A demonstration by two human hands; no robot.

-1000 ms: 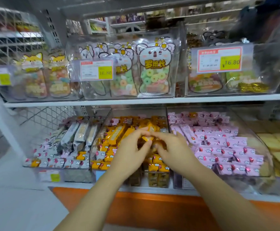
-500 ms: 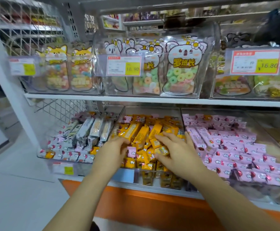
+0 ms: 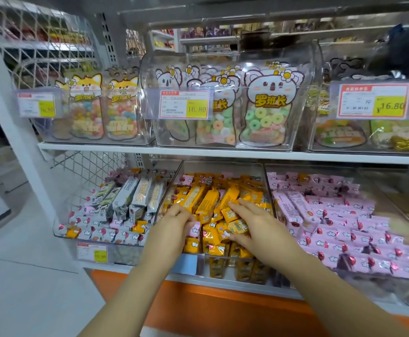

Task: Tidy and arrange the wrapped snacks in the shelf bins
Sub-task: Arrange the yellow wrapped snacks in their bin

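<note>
Yellow snacks (image 3: 207, 203); pink snacks (image 3: 339, 222); orange base (image 3: 223, 310).

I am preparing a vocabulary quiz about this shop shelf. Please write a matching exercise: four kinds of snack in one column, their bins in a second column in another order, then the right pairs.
Snacks
1. yellow snacks
2. pink snacks
3. silver bars
4. koala bags

Where most of them lie
A. upper middle bin
B. lower left bin
C. lower middle bin
D. lower right bin

Pairs: 1-C, 2-D, 3-B, 4-A
</note>
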